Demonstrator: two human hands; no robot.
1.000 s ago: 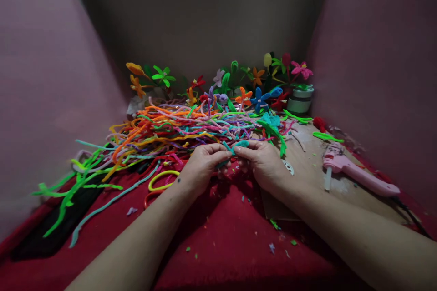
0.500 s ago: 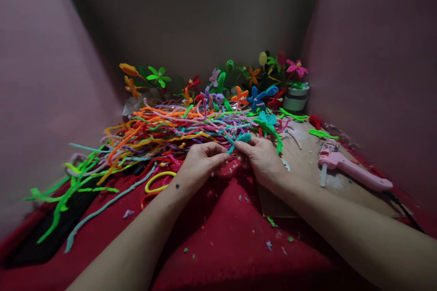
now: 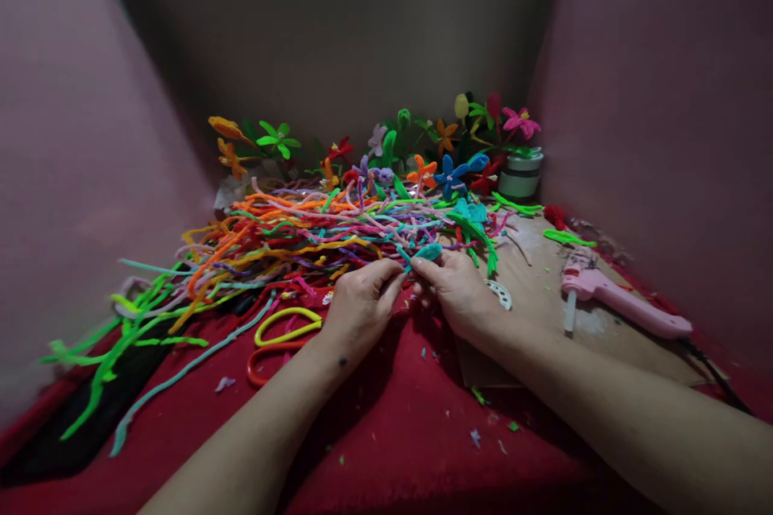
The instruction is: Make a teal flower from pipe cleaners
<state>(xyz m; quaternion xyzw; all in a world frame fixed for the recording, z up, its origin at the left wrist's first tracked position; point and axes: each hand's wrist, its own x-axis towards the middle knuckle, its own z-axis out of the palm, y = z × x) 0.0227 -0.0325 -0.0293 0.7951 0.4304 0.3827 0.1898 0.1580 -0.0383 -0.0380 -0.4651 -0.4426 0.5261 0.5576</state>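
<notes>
A teal pipe cleaner (image 3: 429,251), folded into a petal-like loop with a loose end sticking up, is pinched between both hands above the red cloth (image 3: 416,426). My left hand (image 3: 369,294) is closed, its thumb and forefinger on the lower left end of the pipe cleaner. My right hand (image 3: 460,286) is closed too, gripping the base of the loop, which points up and right. The fingertips nearly meet and partly hide the crossing. Just beyond lies a heap of colourful pipe cleaners (image 3: 302,233).
Yellow-and-red-handled scissors (image 3: 288,327) lie left of my left forearm. At right, a pink glue gun (image 3: 628,302) rests on a cardboard sheet (image 3: 537,314), near a white disc with holes (image 3: 500,294). Pipe-cleaner flowers (image 3: 450,175) and a striped pot (image 3: 520,175) stand behind.
My left hand has turned, its wrist rolling to the right, with the fingers curled more tightly. The teal pipe cleaner stays between both hands. More of the scissors and the white disc shows.
</notes>
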